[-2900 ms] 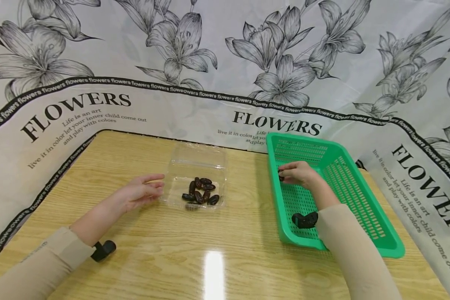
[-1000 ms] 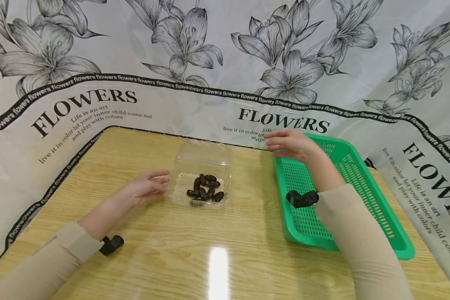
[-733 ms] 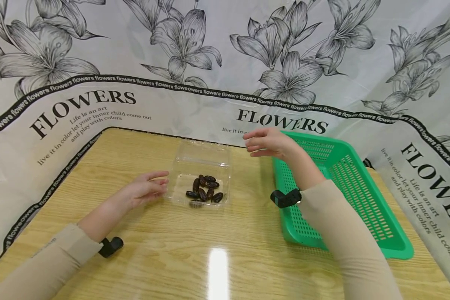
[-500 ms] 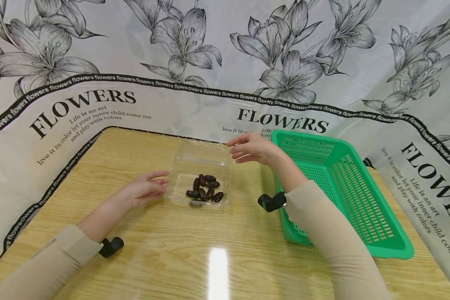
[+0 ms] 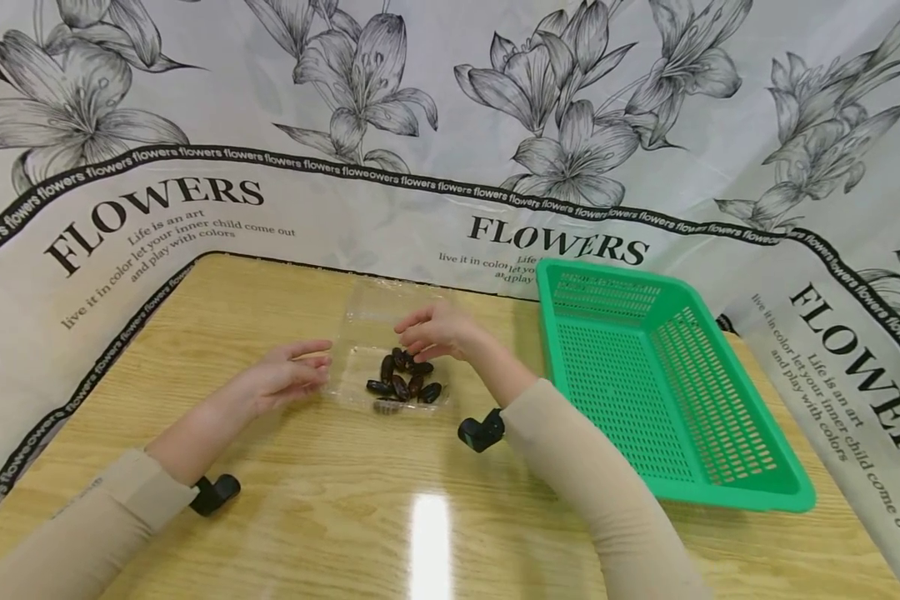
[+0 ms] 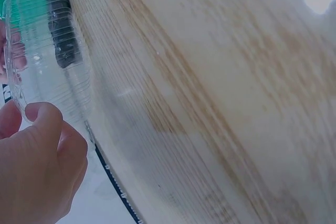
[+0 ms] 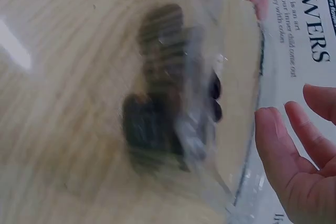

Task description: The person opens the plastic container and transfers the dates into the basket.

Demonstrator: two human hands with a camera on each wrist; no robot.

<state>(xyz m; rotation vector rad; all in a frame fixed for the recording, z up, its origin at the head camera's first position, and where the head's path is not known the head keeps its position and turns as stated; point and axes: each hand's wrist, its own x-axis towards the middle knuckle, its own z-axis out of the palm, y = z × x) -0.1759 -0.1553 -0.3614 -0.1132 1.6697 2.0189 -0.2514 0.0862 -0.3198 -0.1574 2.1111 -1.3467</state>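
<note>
Several dark, glossy dates point(image 5: 400, 387) lie in a clear plastic clamshell box point(image 5: 352, 367) with its lid laid back on the wooden table. At the box's left edge my left hand point(image 5: 273, 383) pinches the rim between thumb and finger, as the left wrist view shows. My right hand point(image 5: 442, 332) hovers over the back of the dates, fingers spread and bent a little. Nothing is between its fingertips in the right wrist view, where the dates point(image 7: 163, 51) are blurred behind the box wall. A few dates are partly hidden by the right fingers in the head view.
A green plastic basket point(image 5: 720, 498) with perforated sides stands to the right of the box. Behind the table point(image 5: 330, 508) hangs a white cloth point(image 5: 390, 208) printed with flowers. A black camera mount point(image 5: 482, 430) sits at the right wrist, another camera mount point(image 5: 216, 493) at the left.
My right hand, which held a date inside the green basket, has come out without it and moved left to above the box. My left hand has stayed at the box's edge.
</note>
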